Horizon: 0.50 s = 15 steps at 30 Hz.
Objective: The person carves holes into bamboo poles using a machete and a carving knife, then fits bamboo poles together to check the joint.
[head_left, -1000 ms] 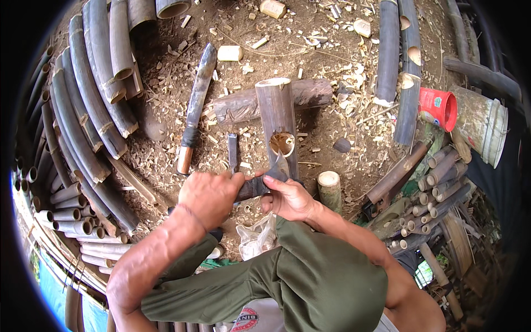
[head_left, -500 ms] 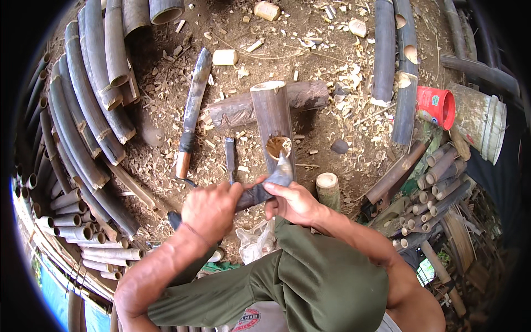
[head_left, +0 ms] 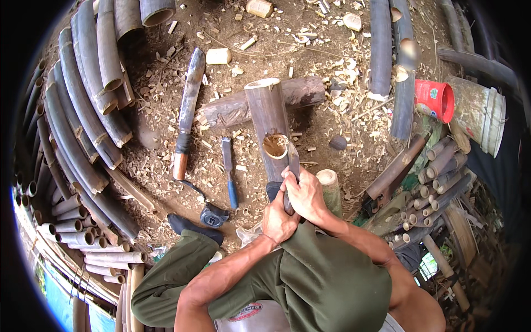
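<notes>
Knife handle (head_left: 288, 206) mostly hidden by left grip (head_left: 280, 220) and right grip (head_left: 305, 195)

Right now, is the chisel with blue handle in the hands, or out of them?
Out: the chisel lies on the ground, while the left hand and right hand hold another tool.

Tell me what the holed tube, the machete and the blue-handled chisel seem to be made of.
Holed tube: likely bamboo, smooth dark skin, pale cut edge around its side hole.
Machete: blade probably steel, stained gray; handle likely wood, judging by its brown color.
Blue-handled chisel: blade apparently dull gray metal; evenly blue handle, either plastic or painted wood.
</notes>
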Motion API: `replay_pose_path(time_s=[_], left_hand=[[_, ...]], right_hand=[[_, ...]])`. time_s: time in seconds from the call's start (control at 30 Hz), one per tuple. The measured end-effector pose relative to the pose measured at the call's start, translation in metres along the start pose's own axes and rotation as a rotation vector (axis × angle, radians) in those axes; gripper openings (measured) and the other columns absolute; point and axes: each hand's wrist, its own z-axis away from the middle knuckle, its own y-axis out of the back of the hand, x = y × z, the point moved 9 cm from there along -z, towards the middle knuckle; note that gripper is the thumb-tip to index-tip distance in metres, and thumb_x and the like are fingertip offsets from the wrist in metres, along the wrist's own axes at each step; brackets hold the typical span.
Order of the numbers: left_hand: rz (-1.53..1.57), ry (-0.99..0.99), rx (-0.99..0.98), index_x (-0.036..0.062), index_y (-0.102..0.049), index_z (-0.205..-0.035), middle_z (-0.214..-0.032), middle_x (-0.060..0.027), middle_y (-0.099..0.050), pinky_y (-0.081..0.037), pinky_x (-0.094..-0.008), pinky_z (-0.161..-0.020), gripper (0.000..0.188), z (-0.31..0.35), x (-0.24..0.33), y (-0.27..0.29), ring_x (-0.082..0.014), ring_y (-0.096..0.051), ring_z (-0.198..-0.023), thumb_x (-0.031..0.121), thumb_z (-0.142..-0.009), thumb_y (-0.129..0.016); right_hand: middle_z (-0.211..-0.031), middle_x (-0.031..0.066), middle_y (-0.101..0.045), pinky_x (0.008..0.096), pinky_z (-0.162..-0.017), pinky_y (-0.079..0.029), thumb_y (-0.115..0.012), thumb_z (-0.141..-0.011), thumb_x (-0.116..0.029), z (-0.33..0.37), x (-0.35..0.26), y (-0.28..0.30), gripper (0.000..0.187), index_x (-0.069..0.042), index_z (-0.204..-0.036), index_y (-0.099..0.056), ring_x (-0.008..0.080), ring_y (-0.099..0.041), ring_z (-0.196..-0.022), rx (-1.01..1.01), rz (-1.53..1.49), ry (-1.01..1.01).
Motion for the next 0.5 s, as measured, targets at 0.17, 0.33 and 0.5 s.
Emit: replay_pose_path(time_s=[0.17,0.33,0.5], left_hand=[[0.006,0.003,-0.003,0.0068,-0.060,-0.123,-0.098,-0.0221,-0.070,-0.056,-0.0394,-0.080,0.054,0.011,-0.007,0.033,-0.0310,-0.072,-0.085,0.024,-0.075,-0.077],[-0.666,-0.116,0.098,0.0064,-0.068,-0.093,-0.078,-0.0121,-0.070,-0.057,-0.0370,-0.066,0.026,-0.023,0.040,0.142,-0.0233,-0.069,-0.066,0.026,-0.076,-0.073],[-1.396,-0.317,-0.094,0.0096,-0.067,-0.079,-0.071,-0.0094,-0.068,-0.056,-0.0399,-0.063,0.008,-0.045,0.174,0.145,-0.0280,-0.069,-0.066,0.017,-0.074,-0.067]], right_hand=[[-0.082,0.0154,-0.068,0.0405,-0.073,-0.054,-0.048,-0.097,-0.019,0.003,-0.016,-0.022,0.020,-0.001,-0.103,-0.055,0.0312,-0.070,-0.079,-0.164,0.003,-0.018],[-0.107,0.0155,-0.067,0.0322,-0.068,-0.057,-0.050,-0.101,-0.017,-0.021,-0.046,-0.072,0.019,-0.002,-0.112,-0.050,0.0182,-0.066,-0.073,-0.398,-0.687,-0.120],[-0.117,0.0159,-0.065,0.0393,-0.086,-0.057,-0.046,-0.103,-0.018,-0.021,-0.072,-0.053,0.025,-0.005,-0.122,-0.053,0.0253,-0.068,-0.096,-0.409,-1.671,-0.154]])
